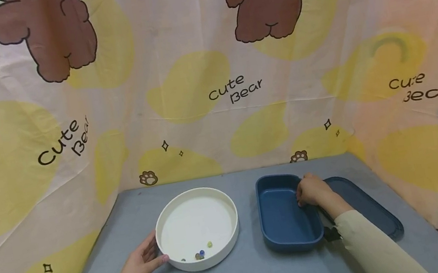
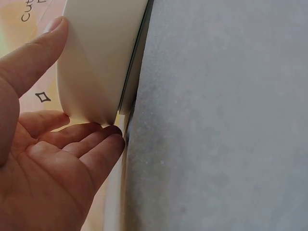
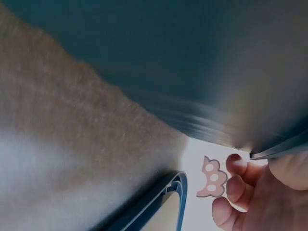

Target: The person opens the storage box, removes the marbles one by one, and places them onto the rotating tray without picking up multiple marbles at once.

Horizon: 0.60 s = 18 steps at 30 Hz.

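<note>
A white round tray (image 1: 197, 215) with a low wall holds several small marbles (image 1: 200, 255) near its front edge. My left hand (image 1: 140, 264) rests against the tray's left side, thumb and fingers spread along the outer wall. In the left wrist view, those fingertips touch the white wall (image 2: 96, 62) low down. At right stands a deep blue rectangular box (image 1: 287, 213). My right hand (image 1: 312, 191) reaches over its right rim, fingers pointing down inside. The right wrist view shows bent fingers (image 3: 236, 190) beside the rim; whether they pinch anything is hidden.
A flat dark blue lid (image 1: 365, 206) lies right of the box, partly behind the right forearm. A black item (image 1: 332, 233) shows by the right wrist. Bear-print cloth (image 1: 203, 87) hangs behind and around the grey table (image 1: 256, 272).
</note>
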Tool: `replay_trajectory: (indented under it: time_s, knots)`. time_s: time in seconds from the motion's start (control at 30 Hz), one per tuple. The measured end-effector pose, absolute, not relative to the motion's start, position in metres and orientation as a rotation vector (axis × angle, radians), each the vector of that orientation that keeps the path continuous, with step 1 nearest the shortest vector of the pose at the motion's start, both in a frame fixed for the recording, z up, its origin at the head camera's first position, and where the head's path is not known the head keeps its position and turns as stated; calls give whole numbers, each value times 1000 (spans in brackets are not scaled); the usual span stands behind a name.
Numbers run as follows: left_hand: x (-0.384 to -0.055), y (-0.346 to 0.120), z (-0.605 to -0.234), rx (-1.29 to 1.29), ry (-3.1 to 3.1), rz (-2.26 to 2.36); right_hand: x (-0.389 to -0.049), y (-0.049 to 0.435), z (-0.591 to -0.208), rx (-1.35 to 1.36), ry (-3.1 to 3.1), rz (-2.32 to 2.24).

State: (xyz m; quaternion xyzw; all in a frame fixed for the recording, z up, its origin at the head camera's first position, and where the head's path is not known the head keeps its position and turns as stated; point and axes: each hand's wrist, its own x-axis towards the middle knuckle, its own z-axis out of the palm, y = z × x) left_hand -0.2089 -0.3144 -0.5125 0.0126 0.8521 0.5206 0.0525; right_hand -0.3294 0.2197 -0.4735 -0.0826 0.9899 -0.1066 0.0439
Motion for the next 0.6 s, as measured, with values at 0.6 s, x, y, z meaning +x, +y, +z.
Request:
replay_trajectory:
  time_s: [0.6]
  knots:
    - [-209,-315,-513,28,2563,1594,-322,243,-463,-504,2997,-795]
